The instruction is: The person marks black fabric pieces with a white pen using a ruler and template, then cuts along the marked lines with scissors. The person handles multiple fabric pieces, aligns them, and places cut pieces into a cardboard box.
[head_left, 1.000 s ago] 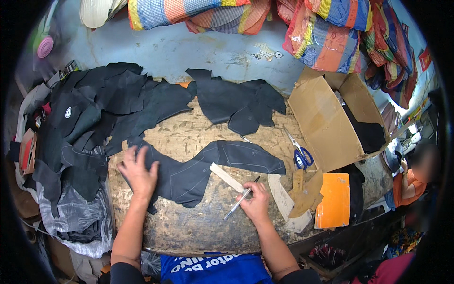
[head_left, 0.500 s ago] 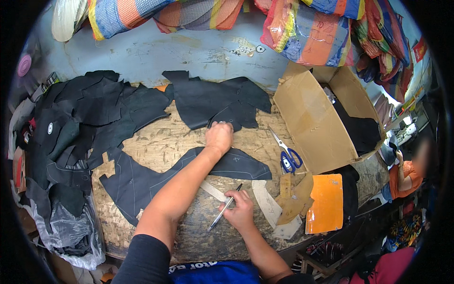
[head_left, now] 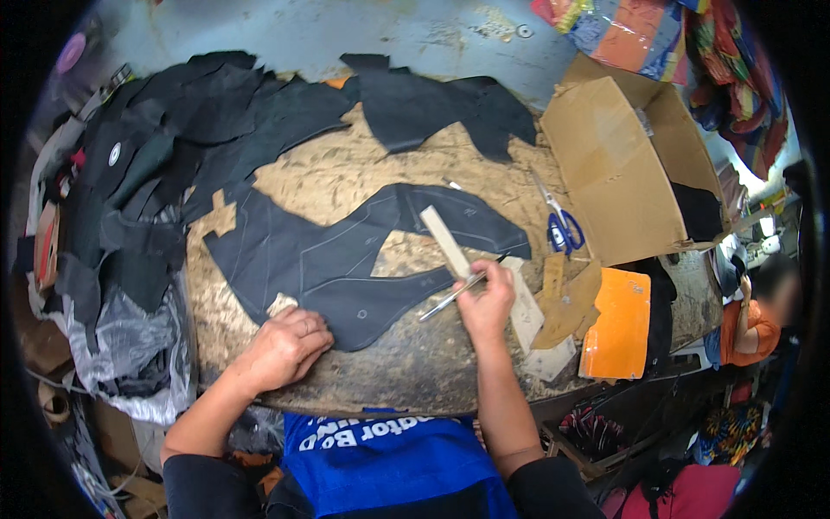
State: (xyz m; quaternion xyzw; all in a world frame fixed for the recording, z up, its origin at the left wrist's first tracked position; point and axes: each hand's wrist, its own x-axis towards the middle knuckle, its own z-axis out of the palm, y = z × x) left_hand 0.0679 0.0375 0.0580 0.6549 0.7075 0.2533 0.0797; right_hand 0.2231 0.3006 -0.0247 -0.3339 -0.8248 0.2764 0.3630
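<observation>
Several dark leather pieces with pale drawn outlines lie in front of me, among them a wide curved piece [head_left: 337,240] and a nearer piece with a small circle mark [head_left: 363,313]. My left hand [head_left: 285,346] rests at the left end of the nearer piece. Its fingers are bent and closed over that edge, and the fingertips are partly hidden. In my right hand [head_left: 486,298] a pen [head_left: 443,307] is gripped at a slant. A narrow pale strip [head_left: 445,240] runs up from the same fingers, above the nearer piece's right end.
Blue-handled scissors [head_left: 563,227] lie beside a cardboard box [head_left: 605,173] at the right. Pale and brown templates [head_left: 566,298] and an orange sheet [head_left: 616,324] lie nearer. Dark leather [head_left: 199,121] is heaped at the left. A person in orange [head_left: 752,333] sits far right.
My left hand has come back from the far leather to the near left, and the circle-marked piece now lies near me. My right hand has moved rightward and away with pen and strip.
</observation>
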